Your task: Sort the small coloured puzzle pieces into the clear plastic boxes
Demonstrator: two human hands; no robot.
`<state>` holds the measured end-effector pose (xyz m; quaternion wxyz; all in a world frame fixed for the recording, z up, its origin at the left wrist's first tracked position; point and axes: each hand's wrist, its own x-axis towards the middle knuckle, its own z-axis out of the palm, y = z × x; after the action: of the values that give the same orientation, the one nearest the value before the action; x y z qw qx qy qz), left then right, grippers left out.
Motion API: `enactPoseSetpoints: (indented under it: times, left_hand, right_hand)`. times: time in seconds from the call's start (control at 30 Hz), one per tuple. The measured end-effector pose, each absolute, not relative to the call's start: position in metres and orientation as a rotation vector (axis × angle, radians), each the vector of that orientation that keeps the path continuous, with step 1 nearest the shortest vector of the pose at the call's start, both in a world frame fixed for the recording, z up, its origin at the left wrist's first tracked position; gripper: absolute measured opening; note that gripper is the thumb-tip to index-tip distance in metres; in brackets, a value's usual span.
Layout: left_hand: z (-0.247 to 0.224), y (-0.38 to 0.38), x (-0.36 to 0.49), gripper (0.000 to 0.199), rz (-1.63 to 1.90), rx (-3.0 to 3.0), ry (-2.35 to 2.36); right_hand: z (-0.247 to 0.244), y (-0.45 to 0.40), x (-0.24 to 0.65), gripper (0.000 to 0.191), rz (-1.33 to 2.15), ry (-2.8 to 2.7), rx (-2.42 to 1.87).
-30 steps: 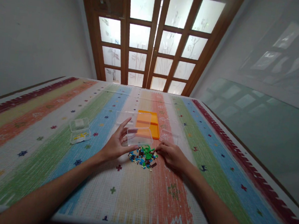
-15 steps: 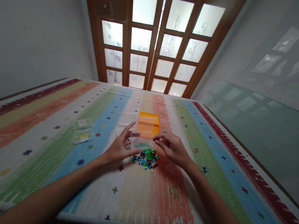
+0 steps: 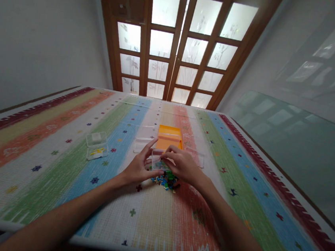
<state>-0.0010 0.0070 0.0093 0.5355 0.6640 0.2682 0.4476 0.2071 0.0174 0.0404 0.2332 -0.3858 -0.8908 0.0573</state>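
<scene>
My left hand (image 3: 139, 167) grips a small clear plastic box (image 3: 155, 165) from its left side, thumb along the near edge and fingers behind. The box is tilted above the table, and blurry bluish-green shapes show through it. Over its opening, my right hand (image 3: 182, 163) has fingertips pinched together, with a tiny dark toy brick partly visible between them. Just below the box lies a loose pile of small toy bricks (image 3: 168, 180) in green, blue, brown and cream. The right hand and the box hide part of this pile.
Behind the hands lies an open orange case (image 3: 170, 133). Clear plastic lids or boxes flank it, one on the left (image 3: 141, 145) and one on the right (image 3: 197, 156). Farther left, an open clear box (image 3: 97, 151) holds yellow pieces. A striped cloth (image 3: 109, 219) covers the table.
My right hand has moved left, from beside the box's right edge to over its opening, still pinching the dark brick. The view has shifted slightly.
</scene>
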Motion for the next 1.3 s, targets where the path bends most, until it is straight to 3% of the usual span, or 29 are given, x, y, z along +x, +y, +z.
enactPoseSetpoints:
  times: [0.63, 1.3]
  left_hand:
    - [0.007, 0.005, 0.000, 0.107, 1.068, 1.580, 0.659]
    - [0.008, 0.003, 0.003, 0.107, 1.041, 1.625, 0.634]
  right_hand:
    - [0.043, 0.012, 0.208, 0.016, 0.073, -2.408, -1.069]
    - [0.053, 0.012, 0.207, 0.010, 0.423, -2.427, -1.088]
